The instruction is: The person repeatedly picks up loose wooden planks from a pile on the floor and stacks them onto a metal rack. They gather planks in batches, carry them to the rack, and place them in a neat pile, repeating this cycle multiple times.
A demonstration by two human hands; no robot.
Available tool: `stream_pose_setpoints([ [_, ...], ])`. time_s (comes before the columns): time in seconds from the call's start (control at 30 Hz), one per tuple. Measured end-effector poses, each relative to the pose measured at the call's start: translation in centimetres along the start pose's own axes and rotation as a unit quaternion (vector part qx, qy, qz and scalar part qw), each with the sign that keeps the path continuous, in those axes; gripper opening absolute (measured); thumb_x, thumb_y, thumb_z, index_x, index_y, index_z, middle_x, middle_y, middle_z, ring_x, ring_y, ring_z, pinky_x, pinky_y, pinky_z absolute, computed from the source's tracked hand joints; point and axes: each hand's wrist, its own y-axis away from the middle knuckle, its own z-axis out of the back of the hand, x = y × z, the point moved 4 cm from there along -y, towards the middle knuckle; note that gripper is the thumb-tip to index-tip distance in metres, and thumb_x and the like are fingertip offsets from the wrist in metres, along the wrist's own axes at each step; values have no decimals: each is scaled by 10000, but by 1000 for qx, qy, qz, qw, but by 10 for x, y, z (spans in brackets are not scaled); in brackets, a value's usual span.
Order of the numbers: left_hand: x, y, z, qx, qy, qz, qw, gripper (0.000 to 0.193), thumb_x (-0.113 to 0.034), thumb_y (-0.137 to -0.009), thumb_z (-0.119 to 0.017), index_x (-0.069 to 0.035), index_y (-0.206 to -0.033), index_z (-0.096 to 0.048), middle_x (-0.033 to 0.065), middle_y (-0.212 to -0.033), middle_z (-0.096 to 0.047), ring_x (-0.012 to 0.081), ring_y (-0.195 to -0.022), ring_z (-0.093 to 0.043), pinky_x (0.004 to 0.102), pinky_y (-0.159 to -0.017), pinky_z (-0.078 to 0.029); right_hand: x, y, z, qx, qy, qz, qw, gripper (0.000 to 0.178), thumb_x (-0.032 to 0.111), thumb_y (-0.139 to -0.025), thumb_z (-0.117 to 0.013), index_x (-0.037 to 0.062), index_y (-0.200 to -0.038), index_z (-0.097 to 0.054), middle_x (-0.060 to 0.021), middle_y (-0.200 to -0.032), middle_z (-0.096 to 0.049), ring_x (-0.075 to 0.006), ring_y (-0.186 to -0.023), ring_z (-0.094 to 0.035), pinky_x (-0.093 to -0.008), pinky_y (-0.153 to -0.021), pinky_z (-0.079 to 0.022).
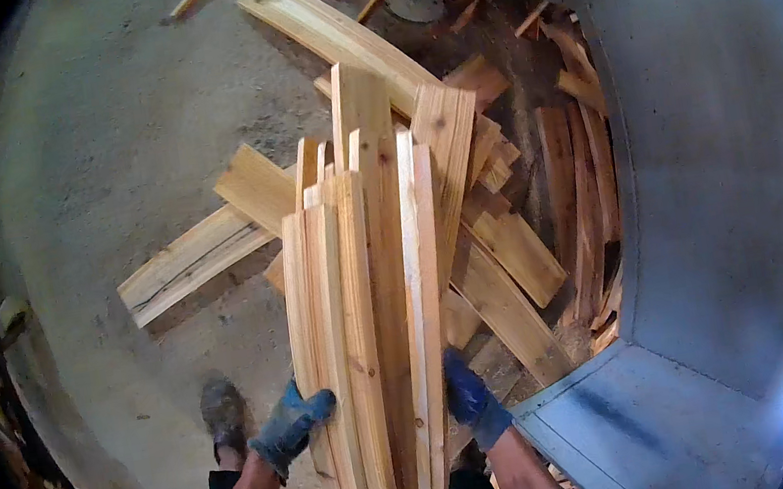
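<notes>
A bundle of long, pale wooden boards (361,349) stands lengthwise in front of me, several pieces side by side with uneven far ends. My left hand (294,423), in a blue-grey work glove, grips the bundle's left edge, with its fingers pressed against the outermost board. On the opposite side my right hand (477,403), in a darker blue glove, holds a narrow board (422,320) that stands on edge. A small gap separates that board from the rest. The right fingers are partly hidden behind the wood.
Loose boards lie crisscrossed on the concrete floor (103,185) beyond the bundle, one long board (337,37) pointing away and another (194,262) to the left. A grey metal machine housing (716,129) curves along the right, with wood scraps (585,197) beside it. My shoe (224,413) is at lower left.
</notes>
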Motion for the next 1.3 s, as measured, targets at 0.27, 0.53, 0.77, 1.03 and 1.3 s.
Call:
stream_pose_setpoints([
  [0.27, -14, 121, -49, -61, 133, 41, 988, 686, -457, -885, -603, 32, -1318, -393, 106, -1171, -566, 173, -1006, -564, 313, -870, -482, 32, 91, -43, 41, 248, -39, 967, 575, 324, -927, -590, 31, -1382, -396, -32, -1252, -526, -125, -1114, -494, -276, -988, -382],
  [0.53, -14, 213, -101, -73, 341, 88, 933, 685, -515, -919, -518, -6, -1354, -376, 96, -1226, -536, 164, -1063, -544, 322, -905, -473, 87, 192, -96, 65, 319, -131, 936, 623, 465, -880, -598, 12, -1295, -496, -71, -1252, -540, -138, -1118, -507, -288, -979, -396],
  [0.77, -42, 306, -117, -68, 460, 218, 858, 744, -596, -891, -478, -71, -1395, -328, 147, -1318, -491, 266, -1142, -549, 409, -940, -491, 79, 267, -154, 48, 357, -234, 903, 650, 503, -899, -546, -2, -1306, -495, -102, -1269, -544, -167, -1141, -513, -295, -1011, -369],
  [1.03, -73, 260, -9, -134, 230, 95, 959, 649, -381, -927, -561, -35, -1406, -292, 145, -1280, -496, 219, -1161, -490, 329, -997, -391, 21, 199, -188, 164, 446, -180, 861, 635, 455, -962, -471, -22, -1376, -404, -59, -1336, -481, -121, -1181, -471, -263, -1029, -346],
  [1.3, -77, 229, 42, -166, 247, 63, 953, 749, -479, -857, -639, -14, -1368, -352, 101, -1223, -529, 180, -1078, -529, 295, -926, -435, -25, 175, -211, 183, 509, 31, 840, 405, 140, -995, -385, 75, -1393, -419, -130, -1439, -395, -252, -1334, -360, -356, -1123, -248],
])
